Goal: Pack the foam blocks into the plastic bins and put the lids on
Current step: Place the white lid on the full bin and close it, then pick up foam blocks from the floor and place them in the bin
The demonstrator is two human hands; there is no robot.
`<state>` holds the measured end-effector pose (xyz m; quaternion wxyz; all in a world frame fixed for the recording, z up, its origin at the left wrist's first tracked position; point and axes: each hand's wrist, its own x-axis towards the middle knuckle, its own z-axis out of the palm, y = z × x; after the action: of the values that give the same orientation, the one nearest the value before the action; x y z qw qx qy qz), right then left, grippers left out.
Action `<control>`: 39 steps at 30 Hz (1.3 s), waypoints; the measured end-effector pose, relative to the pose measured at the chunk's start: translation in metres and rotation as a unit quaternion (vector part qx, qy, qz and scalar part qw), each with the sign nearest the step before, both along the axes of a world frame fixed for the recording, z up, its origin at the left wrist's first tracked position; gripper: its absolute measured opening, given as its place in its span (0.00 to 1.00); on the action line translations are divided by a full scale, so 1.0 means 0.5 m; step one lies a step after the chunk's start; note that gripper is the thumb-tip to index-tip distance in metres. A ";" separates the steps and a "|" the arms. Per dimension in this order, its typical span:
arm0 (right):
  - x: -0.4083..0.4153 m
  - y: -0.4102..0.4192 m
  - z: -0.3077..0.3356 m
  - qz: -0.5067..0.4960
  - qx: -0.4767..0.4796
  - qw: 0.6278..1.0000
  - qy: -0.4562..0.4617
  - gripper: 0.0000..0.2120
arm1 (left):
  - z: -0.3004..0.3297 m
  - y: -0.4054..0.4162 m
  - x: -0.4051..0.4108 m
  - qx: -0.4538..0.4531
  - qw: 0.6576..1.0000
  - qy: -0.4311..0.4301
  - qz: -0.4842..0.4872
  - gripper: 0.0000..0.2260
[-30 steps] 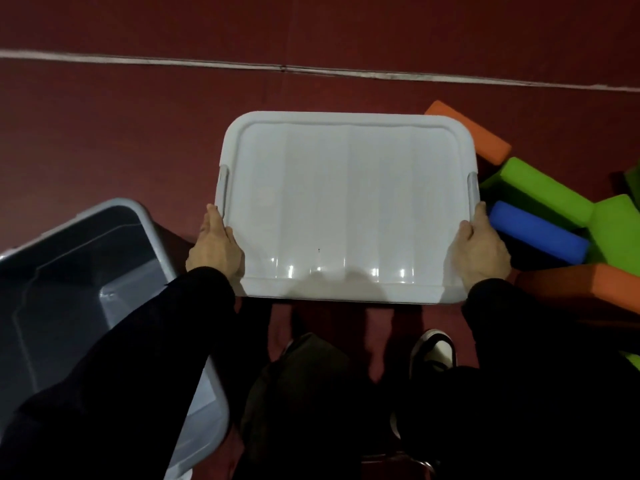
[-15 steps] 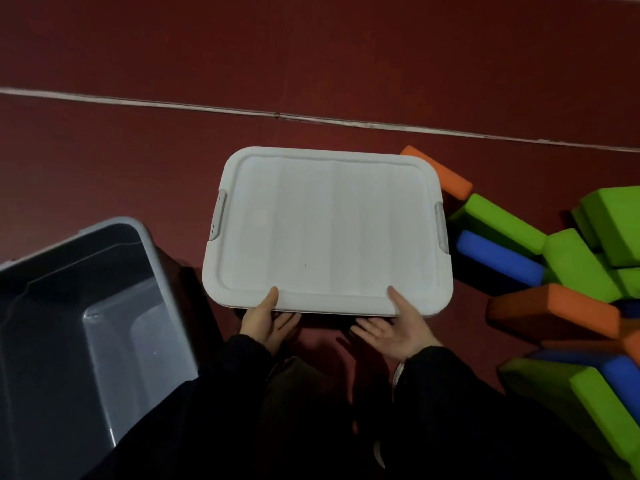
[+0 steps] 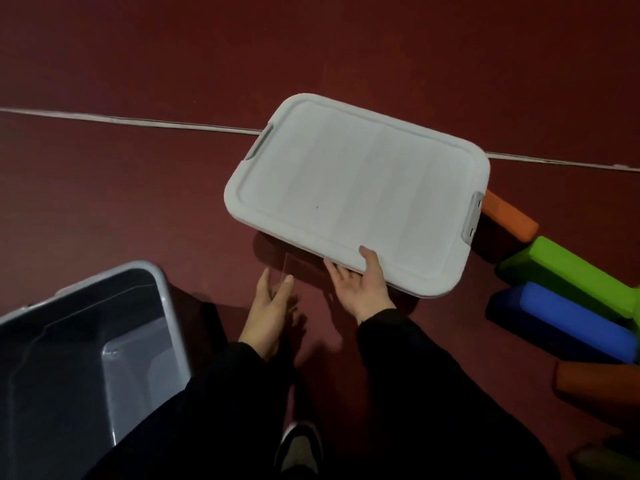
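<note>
lidded bin [image 3: 356, 199]: lid's on, near edge is held by the right hand [image 3: 360, 289], thumb on top, fingers under
left hand [image 3: 273, 303]: relaxed open, nothing held
open bin [image 3: 86, 358]: no blocks seen inside
blocks [image 3: 561, 306]: loose on floor at right, packing judged maybe half done

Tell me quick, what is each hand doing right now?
Left hand: open, fingers relaxed, holding nothing, just off the lidded bin's near edge.
Right hand: holding the near edge of that bin, thumb on the lid, fingers beneath.
</note>
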<state>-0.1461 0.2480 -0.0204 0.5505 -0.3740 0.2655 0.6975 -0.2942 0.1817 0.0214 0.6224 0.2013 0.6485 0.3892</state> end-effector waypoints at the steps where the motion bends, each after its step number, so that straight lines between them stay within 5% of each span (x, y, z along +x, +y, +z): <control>1: -0.001 0.055 -0.001 -0.003 0.008 1.000 -0.001 0.19 | 0.001 -0.003 -0.014 -0.001 1.000 0.008 0.004 0.28; 4: 0.010 0.206 -0.001 0.023 0.061 0.997 -0.029 0.30 | -0.002 -0.011 -0.056 -0.019 0.999 0.014 0.025 0.25; 7: -0.021 0.238 0.007 0.170 0.115 0.974 -0.093 0.40 | -0.023 -0.014 -0.081 -0.027 0.999 0.039 0.014 0.19; 19: -0.031 0.009 0.114 0.308 0.129 0.921 -0.203 0.20 | 0.072 -0.061 -0.093 0.026 0.978 0.181 -0.105 0.13; 25: -0.072 -0.118 0.230 0.410 0.157 0.844 -0.308 0.15 | 0.104 -0.168 -0.188 0.028 0.934 0.344 -0.093 0.23; 28: -0.102 -0.186 0.263 0.482 0.181 0.767 -0.383 0.11 | 0.060 -0.291 -0.243 -0.148 0.876 0.431 -0.159 0.41; 30: -0.111 -0.231 0.277 0.526 0.208 0.707 -0.425 0.10 | 0.021 -0.375 -0.256 -0.224 0.892 0.348 -0.182 0.44; 32: -0.098 -0.269 0.285 0.552 0.223 0.668 -0.447 0.10 | -0.028 -0.431 -0.247 -0.220 0.901 0.310 -0.208 0.42; 36: -0.006 -0.321 0.281 0.585 0.209 0.614 -0.487 0.10 | -0.069 -0.449 -0.204 -0.164 0.859 0.383 -0.297 0.40; 39: 0.075 -0.334 0.273 0.552 0.153 0.626 -0.530 0.10 | -0.051 -0.428 -0.145 -0.114 0.825 0.406 -0.376 0.39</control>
<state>-0.1086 0.0811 0.1159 0.1575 -0.6655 -0.4387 0.5829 -0.3666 -0.0322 -0.0040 0.4197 0.4974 0.7561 -0.0686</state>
